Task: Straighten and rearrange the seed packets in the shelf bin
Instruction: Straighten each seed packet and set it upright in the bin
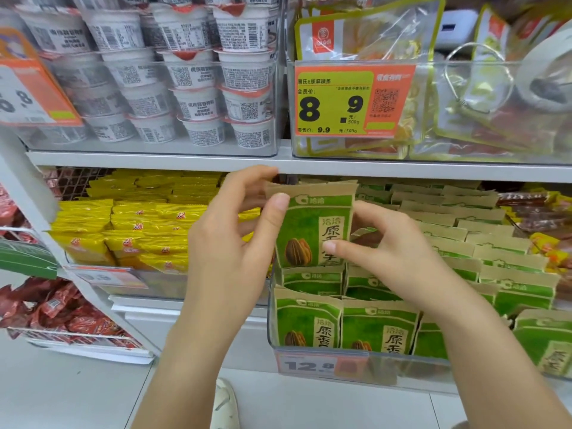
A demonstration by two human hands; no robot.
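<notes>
Above the bin's [272, 311] left front corner, the left hand [229, 243] and right hand [390, 255] pinch 1 green seed packet [312, 230] upright by its edges, likely squaring it before slotting it into its row.

Your left hand [229, 230] and right hand [390, 252] pinch one green seed packet [312, 230] upright above the clear shelf bin [274, 329], where more green packets [377, 326] stand in rows beside yellow packets [139, 230].
</notes>
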